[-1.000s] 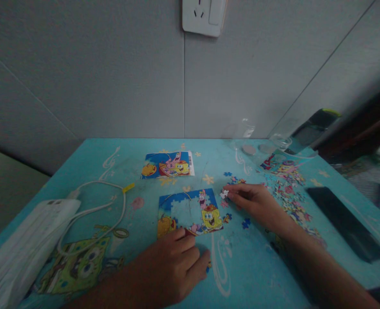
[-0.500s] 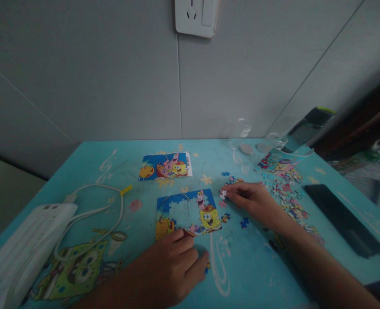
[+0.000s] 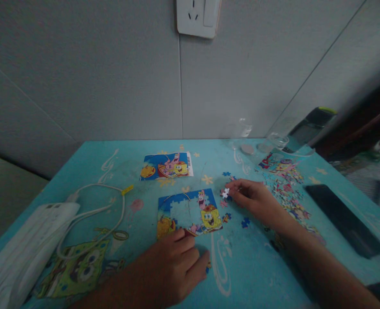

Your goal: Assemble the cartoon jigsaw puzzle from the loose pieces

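A partly assembled cartoon jigsaw puzzle (image 3: 211, 217) lies on the table with a gap in its middle. At its lower edge rests my left hand (image 3: 177, 268), palm down with fingers loosely bent and thumb apart; its fingertips touch the border. To the right of the puzzle, my right hand (image 3: 252, 197) pinches a small jigsaw piece (image 3: 225, 193) between thumb and fingertips, its pale side showing. Loose pieces (image 3: 245, 222) lie around and below that hand. Behind the puzzle is a printed picture card (image 3: 167, 166) with the same cartoon scene.
A heap of jigsaw pieces (image 3: 288, 193) spreads at the right, near a dark flat slab (image 3: 346, 219). Clear plastic containers (image 3: 278, 140) stand by the wall. On the left lie a white power strip (image 3: 38, 240) and its looping cable (image 3: 123, 214).
The piece in my right hand has turned slightly and shifted a little, showing its pale face more plainly. My left hand stays at the puzzle's lower edge.
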Demonstrator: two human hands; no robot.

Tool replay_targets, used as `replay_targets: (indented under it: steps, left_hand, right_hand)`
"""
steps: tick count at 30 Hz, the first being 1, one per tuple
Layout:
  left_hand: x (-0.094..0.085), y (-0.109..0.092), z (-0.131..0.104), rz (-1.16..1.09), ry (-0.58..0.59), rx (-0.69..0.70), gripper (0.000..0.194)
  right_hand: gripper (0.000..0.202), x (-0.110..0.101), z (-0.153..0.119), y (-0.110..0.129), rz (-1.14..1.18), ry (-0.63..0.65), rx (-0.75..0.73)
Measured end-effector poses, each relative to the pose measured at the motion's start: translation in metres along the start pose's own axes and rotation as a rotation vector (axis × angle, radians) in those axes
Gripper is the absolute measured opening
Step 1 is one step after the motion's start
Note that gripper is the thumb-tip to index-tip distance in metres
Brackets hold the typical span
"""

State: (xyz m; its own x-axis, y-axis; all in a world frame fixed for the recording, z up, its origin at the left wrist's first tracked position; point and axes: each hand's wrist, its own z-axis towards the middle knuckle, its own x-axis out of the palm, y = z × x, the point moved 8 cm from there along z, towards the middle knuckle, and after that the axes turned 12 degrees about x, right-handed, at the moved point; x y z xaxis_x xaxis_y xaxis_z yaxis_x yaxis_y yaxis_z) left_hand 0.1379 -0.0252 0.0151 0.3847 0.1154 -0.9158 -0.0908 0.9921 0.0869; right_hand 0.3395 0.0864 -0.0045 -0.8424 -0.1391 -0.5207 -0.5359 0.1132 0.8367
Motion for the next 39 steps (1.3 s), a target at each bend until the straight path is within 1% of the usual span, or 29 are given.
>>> replay_targets:
  steps: [2, 4, 10, 12, 14, 16, 20, 24, 26, 29, 33, 35, 37, 39]
  left_hand:
    - [-0.002, 0.001, 0.001, 0.003, -0.009, 0.001, 0.018]
    - [-0.004, 0.001, 0.003, 0.003, -0.022, 0.006, 0.017]
    - [-0.003, 0.0, 0.0, 0.004, -0.053, 0.012, 0.022]
    - [-0.003, -0.002, -0.001, 0.01, -0.068, 0.027, 0.024]
    - [-0.002, -0.002, -0.003, 0.01, -0.081, 0.035, 0.024]
    - [-0.002, -0.002, -0.003, 0.012, -0.086, 0.032, 0.024]
    - [0.001, -0.002, -0.005, 0.019, -0.098, 0.035, 0.026]
    - [0.004, -0.002, -0.008, 0.026, -0.091, 0.015, 0.026]
    - [0.004, -0.003, -0.009, 0.03, -0.096, 0.022, 0.026]
    - [0.004, -0.001, -0.009, 0.023, -0.106, 0.003, 0.029]
    - [0.003, -0.001, -0.007, 0.029, -0.113, 0.01, 0.03]
    - [0.002, -0.002, -0.006, 0.034, -0.11, 0.026, 0.029]
    - [0.001, -0.002, -0.006, 0.037, -0.107, 0.028, 0.028]
    - [0.0, -0.002, -0.006, 0.041, -0.102, 0.025, 0.027]
  right_hand:
    - [0.026, -0.005, 0.001, -0.001, 0.022, 0.007, 0.02]
    - [0.025, -0.016, 0.002, -0.004, 0.007, -0.015, 0.046]
    - [0.016, -0.073, 0.005, -0.02, -0.193, -0.242, 0.098]
    - [0.016, -0.088, 0.005, -0.029, -0.275, -0.298, 0.121]
    - [0.017, -0.097, 0.006, -0.038, -0.368, -0.326, 0.163]
    - [0.018, -0.101, 0.007, -0.046, -0.438, -0.325, 0.198]
    - [0.019, -0.099, 0.009, -0.052, -0.503, -0.301, 0.203]
    - [0.015, -0.103, 0.007, -0.054, -0.531, -0.352, 0.224]
    - [0.015, -0.107, 0.006, -0.052, -0.543, -0.401, 0.233]
    - [0.019, -0.115, 0.002, -0.042, -0.538, -0.52, 0.216]
    - [0.025, -0.127, -0.007, -0.027, -0.456, -0.693, 0.162]
    - [0.025, -0.131, -0.01, -0.026, -0.424, -0.736, 0.161]
    - [0.024, -0.129, -0.009, -0.029, -0.426, -0.714, 0.172]
    - [0.022, -0.122, -0.004, -0.034, -0.467, -0.628, 0.194]
